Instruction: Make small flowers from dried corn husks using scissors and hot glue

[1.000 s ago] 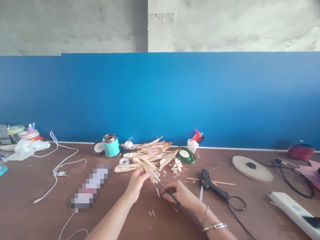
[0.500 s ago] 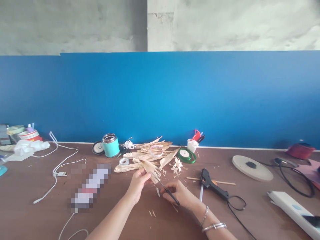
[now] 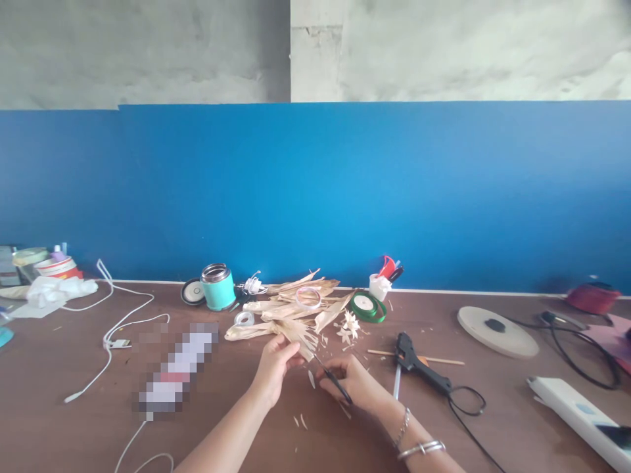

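Note:
Pinched in my left hand (image 3: 277,368) is a pale dried husk piece (image 3: 298,334), its right side cut into narrow strips. My right hand (image 3: 348,381) is closed on dark scissors (image 3: 338,386), whose blades point up and left to the lower edge of the husk. Behind my hands lies a pile of dried husks (image 3: 280,307) with a ring of tape (image 3: 308,298) on it. Small pale star-shaped flowers (image 3: 350,325) and thin husk scraps (image 3: 311,379) lie near my right hand.
A teal jar (image 3: 218,288) stands behind left. Green ribbon spool (image 3: 365,303) and white cup of pens (image 3: 379,287) stand behind right. A black glue gun (image 3: 421,368) lies over a wooden stick, its cord running frontward. White cables (image 3: 116,328) cross the left; a power strip (image 3: 582,414) lies right.
My left hand and the husk have shifted slightly, with the husk's strips now more fanned out. My right hand with the scissors has barely moved.

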`<state>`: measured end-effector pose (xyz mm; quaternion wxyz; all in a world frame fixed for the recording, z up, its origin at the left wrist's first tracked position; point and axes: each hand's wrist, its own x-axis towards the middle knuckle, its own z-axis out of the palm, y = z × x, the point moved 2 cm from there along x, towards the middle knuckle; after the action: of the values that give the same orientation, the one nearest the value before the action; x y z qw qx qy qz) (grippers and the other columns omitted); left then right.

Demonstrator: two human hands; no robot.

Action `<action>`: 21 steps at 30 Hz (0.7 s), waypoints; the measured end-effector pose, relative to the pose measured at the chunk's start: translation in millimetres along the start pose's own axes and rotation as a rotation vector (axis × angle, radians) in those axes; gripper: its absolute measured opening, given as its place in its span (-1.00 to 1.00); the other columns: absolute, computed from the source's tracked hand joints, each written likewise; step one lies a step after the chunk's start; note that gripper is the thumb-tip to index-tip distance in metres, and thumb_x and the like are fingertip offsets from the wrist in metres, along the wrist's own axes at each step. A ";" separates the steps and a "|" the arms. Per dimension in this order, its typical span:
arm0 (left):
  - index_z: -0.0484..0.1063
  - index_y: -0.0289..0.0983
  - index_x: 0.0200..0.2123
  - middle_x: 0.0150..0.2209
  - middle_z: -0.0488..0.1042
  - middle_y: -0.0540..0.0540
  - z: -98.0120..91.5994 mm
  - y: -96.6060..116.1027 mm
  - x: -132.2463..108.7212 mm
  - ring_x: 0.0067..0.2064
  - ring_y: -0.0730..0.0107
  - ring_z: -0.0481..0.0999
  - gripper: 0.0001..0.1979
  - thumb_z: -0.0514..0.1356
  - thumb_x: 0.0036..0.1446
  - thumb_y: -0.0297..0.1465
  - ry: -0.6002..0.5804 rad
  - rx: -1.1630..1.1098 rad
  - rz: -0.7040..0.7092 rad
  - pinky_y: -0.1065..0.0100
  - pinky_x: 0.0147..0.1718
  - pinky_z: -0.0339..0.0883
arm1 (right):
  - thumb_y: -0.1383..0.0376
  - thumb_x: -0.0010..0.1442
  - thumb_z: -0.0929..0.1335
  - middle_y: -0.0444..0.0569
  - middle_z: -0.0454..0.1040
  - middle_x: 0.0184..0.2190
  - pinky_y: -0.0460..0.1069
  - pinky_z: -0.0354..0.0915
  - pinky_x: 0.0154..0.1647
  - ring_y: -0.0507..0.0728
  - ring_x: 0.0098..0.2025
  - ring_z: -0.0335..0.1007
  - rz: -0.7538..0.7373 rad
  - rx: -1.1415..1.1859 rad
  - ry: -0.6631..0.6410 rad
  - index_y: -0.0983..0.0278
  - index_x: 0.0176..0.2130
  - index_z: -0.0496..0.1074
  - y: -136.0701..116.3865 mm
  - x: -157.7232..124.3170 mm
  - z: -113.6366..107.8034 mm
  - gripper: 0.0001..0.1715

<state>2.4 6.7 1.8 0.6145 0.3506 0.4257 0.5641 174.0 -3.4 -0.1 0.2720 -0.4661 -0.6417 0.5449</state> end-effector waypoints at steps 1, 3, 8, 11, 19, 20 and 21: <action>0.48 -0.33 -0.40 -0.45 0.55 -0.07 0.2 -0.4 -0.4 -0.40 0.35 0.51 -0.74 0.36 -0.21 -0.33 0.005 -0.002 -0.004 0.39 -0.41 0.34 | 0.27 -0.08 0.38 -0.27 0.20 -0.75 -0.18 -0.04 -0.69 -0.10 -0.70 -0.01 -0.007 -0.001 0.004 0.38 -0.41 0.50 0.7 0.3 0.1 -0.79; 0.48 -0.33 -0.41 -0.44 0.56 -0.07 0.5 -0.5 -1.0 -0.39 0.34 0.52 -0.72 0.37 -0.22 -0.32 0.012 0.000 -0.004 0.39 -0.41 0.33 | 0.29 -0.07 0.38 -0.26 0.19 -0.75 -0.18 -0.04 -0.67 -0.10 -0.69 -0.01 -0.018 -0.008 0.005 0.39 -0.41 0.50 2.0 0.6 0.0 -0.80; 0.48 -0.32 -0.41 -0.44 0.56 -0.07 0.4 0.1 -1.4 -0.39 0.34 0.52 -0.73 0.37 -0.23 -0.31 0.010 0.008 0.002 0.39 -0.41 0.32 | 0.30 -0.07 0.38 -0.24 0.21 -0.72 -0.17 -0.04 -0.65 -0.09 -0.65 0.00 -0.037 -0.034 0.016 0.39 -0.41 0.51 3.2 0.4 -1.4 -0.80; 0.48 -0.31 -0.42 -0.44 0.57 -0.07 -0.1 -0.5 -0.7 -0.39 0.33 0.53 -0.75 0.36 -0.22 -0.31 0.005 0.016 0.001 0.39 -0.40 0.32 | 0.29 -0.09 0.39 -0.24 0.22 -0.72 -0.17 -0.03 -0.64 -0.09 -0.65 0.00 -0.030 -0.046 0.025 0.38 -0.42 0.52 1.3 0.0 -1.2 -0.80; 0.50 -0.34 -0.41 -0.45 0.57 -0.09 1.9 -1.8 -1.3 -0.41 0.33 0.52 -0.76 0.35 -0.22 -0.36 -0.021 0.035 -0.019 0.39 -0.44 0.31 | 0.29 -0.09 0.39 -0.22 0.24 -0.70 -0.17 0.00 -0.63 -0.07 -0.63 0.04 -0.044 -0.036 0.025 0.37 -0.43 0.53 -3.5 -1.5 1.2 -0.82; 0.50 -0.34 -0.41 -0.45 0.57 -0.09 1.9 -2.0 -1.4 -0.41 0.34 0.52 -0.76 0.35 -0.21 -0.36 -0.019 0.027 -0.021 0.40 -0.44 0.31 | 0.30 -0.08 0.39 -0.21 0.25 -0.69 -0.17 0.00 -0.63 -0.07 -0.63 0.04 -0.053 -0.040 0.026 0.37 -0.43 0.53 -3.8 -1.7 1.2 -0.82; 0.50 -0.34 -0.41 -0.45 0.57 -0.09 1.9 -2.4 -1.4 -0.41 0.35 0.52 -0.77 0.35 -0.21 -0.36 -0.019 0.020 -0.024 0.40 -0.44 0.31 | 0.29 -0.08 0.39 -0.21 0.26 -0.69 -0.17 0.00 -0.63 -0.07 -0.62 0.04 -0.066 -0.045 0.029 0.37 -0.43 0.53 -4.2 -1.9 1.2 -0.82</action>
<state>5.0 5.1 0.4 0.6217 0.3568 0.4297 0.5491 172.5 -5.4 3.9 0.2887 -0.4586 -0.6647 0.5143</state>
